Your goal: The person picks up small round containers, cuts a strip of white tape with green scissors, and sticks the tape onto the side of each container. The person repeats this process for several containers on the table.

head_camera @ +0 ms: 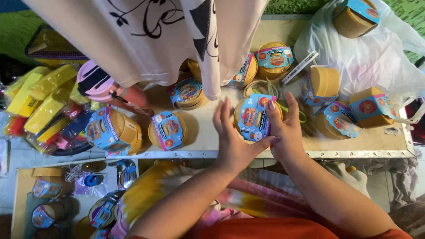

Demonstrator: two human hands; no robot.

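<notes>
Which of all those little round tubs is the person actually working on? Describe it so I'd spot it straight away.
Start at the beige table and follow its near metal edge to the middle. There the left hand and right hand cup one round tan tub with a blue paper band over its top. It is the only tub held between two hands; the others sit untouched.

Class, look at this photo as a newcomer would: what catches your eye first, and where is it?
At the centre, the left hand and right hand clasp a round tan container with a blue paper label. Similar labelled tubs dot the pale tabletop, and bright yellow blocks pile up far left.
</notes>
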